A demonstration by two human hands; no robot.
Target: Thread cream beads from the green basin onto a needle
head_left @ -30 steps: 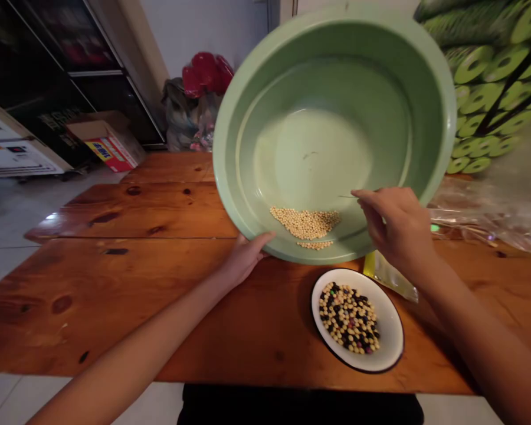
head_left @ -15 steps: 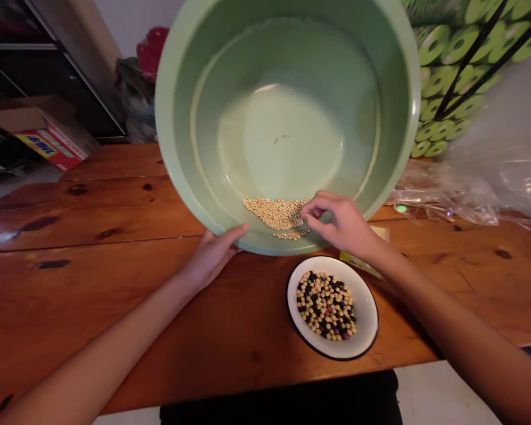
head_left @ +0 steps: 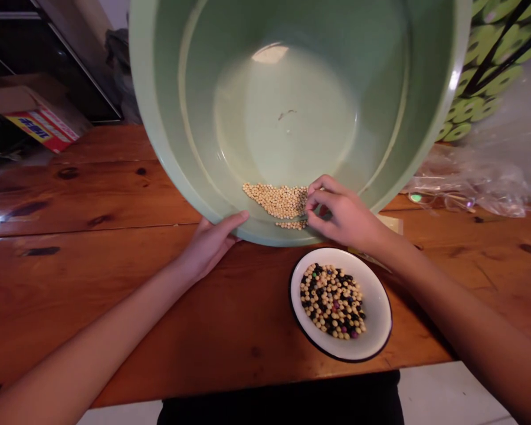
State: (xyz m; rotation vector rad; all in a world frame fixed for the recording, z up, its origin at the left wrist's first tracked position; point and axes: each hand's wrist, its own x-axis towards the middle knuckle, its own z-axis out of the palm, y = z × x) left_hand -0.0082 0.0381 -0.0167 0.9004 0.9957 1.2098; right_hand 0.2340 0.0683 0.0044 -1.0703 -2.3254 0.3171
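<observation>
A large green plastic basin is tilted toward me over the table. My left hand grips its near rim, thumb on the inside and fingers underneath. Pale wooden beads lie heaped in the basin's low side, with a thin row of them along a ridge nearer the rim. My right hand is in the basin at the right end of the heap, fingers curled and pressed together; whatever they hold is hidden. Just below stands a white dark-rimmed enamel dish with mixed pale, black and a few coloured beads.
The wooden table ends at a front edge near my lap. Clear plastic wrapping and glasses lie at the right, below stacked green rolls. A cardboard box stands beyond the far left.
The basin appears larger and closer in view. My right hand has shifted slightly right along the beads, its fingers still curled. My left hand keeps its hold on the rim.
</observation>
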